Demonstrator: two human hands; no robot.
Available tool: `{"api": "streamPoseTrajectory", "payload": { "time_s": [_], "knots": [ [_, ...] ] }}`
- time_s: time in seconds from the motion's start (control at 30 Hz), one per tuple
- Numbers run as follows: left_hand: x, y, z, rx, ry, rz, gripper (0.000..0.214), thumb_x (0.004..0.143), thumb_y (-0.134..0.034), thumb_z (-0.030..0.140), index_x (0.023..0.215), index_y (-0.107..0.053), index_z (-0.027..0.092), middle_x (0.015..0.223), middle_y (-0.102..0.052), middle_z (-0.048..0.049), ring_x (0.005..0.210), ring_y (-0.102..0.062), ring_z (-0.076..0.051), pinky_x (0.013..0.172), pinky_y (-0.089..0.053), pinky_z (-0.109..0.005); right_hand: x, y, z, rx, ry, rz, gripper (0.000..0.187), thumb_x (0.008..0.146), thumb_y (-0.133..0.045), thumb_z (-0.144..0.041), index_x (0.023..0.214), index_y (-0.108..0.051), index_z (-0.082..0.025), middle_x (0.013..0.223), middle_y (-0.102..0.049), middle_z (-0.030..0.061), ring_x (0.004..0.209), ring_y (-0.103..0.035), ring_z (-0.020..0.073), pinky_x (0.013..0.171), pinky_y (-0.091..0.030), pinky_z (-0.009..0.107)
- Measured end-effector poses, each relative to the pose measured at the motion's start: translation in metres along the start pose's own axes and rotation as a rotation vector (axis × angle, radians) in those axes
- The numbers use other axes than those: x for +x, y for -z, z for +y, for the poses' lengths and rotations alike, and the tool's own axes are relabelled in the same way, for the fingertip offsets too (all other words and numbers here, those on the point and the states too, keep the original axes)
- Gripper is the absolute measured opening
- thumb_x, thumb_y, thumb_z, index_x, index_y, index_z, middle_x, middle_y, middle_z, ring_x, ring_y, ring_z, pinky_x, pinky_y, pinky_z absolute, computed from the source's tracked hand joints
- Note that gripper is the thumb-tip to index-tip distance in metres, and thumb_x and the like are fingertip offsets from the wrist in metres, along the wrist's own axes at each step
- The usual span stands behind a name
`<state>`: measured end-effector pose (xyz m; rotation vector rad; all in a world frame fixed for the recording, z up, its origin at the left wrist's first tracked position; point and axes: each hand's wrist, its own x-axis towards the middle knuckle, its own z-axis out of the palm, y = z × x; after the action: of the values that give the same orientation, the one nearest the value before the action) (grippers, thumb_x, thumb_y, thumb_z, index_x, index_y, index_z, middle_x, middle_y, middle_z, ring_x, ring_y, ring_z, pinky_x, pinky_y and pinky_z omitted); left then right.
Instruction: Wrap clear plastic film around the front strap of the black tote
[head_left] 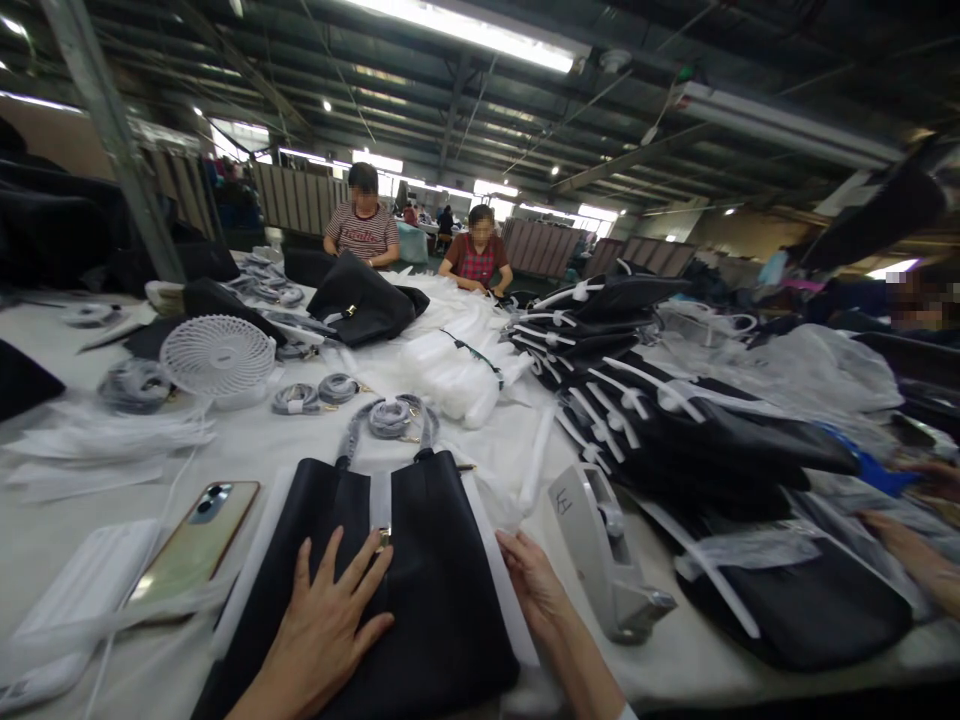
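Observation:
A black handbag [450,570] lies flat in front of me, its wrapped handle [352,437] pointing away from me. My left hand [330,610] rests on the bag's front with fingers spread, just below the small gold clasp [385,538] and its pale strip. White sheet material [501,575] sticks out along the bag's right side. At that edge my right hand [532,580] is closed, with thumb and fingers pinching the sheet. A coiled, wrapped strap [389,418] sits inside the handle's loop. Just right of my right hand stands a grey tape dispenser [592,540].
A phone [199,535], a white fan [217,357] and coiled straps [296,398] are on the left. Stacked black bags [637,420] rise at the right. Another person's hand [911,550] reaches in there. Two people [363,225] work across the table.

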<state>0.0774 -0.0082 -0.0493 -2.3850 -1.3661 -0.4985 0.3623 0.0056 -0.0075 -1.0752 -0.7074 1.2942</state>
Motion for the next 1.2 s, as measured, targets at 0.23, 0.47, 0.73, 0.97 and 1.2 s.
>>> {"api": "streamPoseTrajectory", "payload": {
  "time_s": [0.23, 0.47, 0.73, 0.97, 1.2],
  "knots": [
    [0.000, -0.006, -0.002, 0.024, -0.016, 0.012, 0.060, 0.089, -0.052, 0.043, 0.146, -0.036, 0.033, 0.153, -0.033, 0.0034, 0.137, -0.026, -0.044, 0.109, -0.009, -0.071, 0.002, 0.004, -0.001, 0.301, -0.147, 0.008, 0.035, 0.069, -0.081, -0.039, 0.091, -0.066, -0.017, 0.086, -0.071, 0.0034, 0.080, -0.068, 0.0184, 0.077, -0.055, 0.031],
    [-0.001, -0.013, -0.004, 0.019, -0.030, 0.022, 0.062, 0.088, -0.053, 0.043, 0.146, -0.035, 0.034, 0.154, -0.032, 0.0041, 0.136, -0.027, -0.044, 0.108, -0.011, -0.072, 0.016, 0.023, -0.010, 0.264, -0.260, -0.006, 0.034, 0.068, -0.082, -0.043, 0.078, -0.064, -0.016, 0.061, -0.058, -0.0026, 0.044, -0.046, 0.0065, 0.037, -0.031, 0.017],
    [0.000, -0.011, -0.003, 0.010, -0.032, 0.026, 0.061, 0.087, -0.053, 0.042, 0.145, -0.037, 0.034, 0.153, -0.033, 0.0036, 0.136, -0.026, -0.044, 0.109, -0.010, -0.071, 0.029, 0.052, -0.048, 0.070, 0.132, 0.247, 0.033, 0.065, -0.083, -0.041, 0.086, -0.068, -0.021, 0.074, -0.064, -0.0014, 0.063, -0.055, 0.0112, 0.053, -0.046, 0.021],
    [-0.001, -0.012, -0.003, -0.007, -0.033, 0.028, 0.060, 0.087, -0.053, 0.042, 0.145, -0.038, 0.033, 0.153, -0.033, 0.0028, 0.137, -0.025, -0.044, 0.109, -0.012, -0.072, 0.026, 0.065, -0.049, -0.114, 0.134, 0.398, 0.036, 0.075, -0.072, -0.051, 0.091, -0.069, -0.020, 0.086, -0.069, 0.0031, 0.072, -0.059, 0.0122, 0.057, -0.046, 0.020],
    [-0.002, -0.016, -0.004, -0.002, -0.032, 0.036, 0.060, 0.087, -0.053, 0.044, 0.144, -0.039, 0.035, 0.153, -0.034, 0.0025, 0.138, -0.025, -0.043, 0.109, -0.011, -0.071, 0.028, 0.044, -0.020, -0.097, -0.150, 0.162, 0.043, 0.066, -0.082, -0.050, 0.077, -0.065, -0.012, 0.058, -0.057, -0.0003, 0.042, -0.042, 0.0055, 0.036, -0.022, 0.015]
  ]
}}
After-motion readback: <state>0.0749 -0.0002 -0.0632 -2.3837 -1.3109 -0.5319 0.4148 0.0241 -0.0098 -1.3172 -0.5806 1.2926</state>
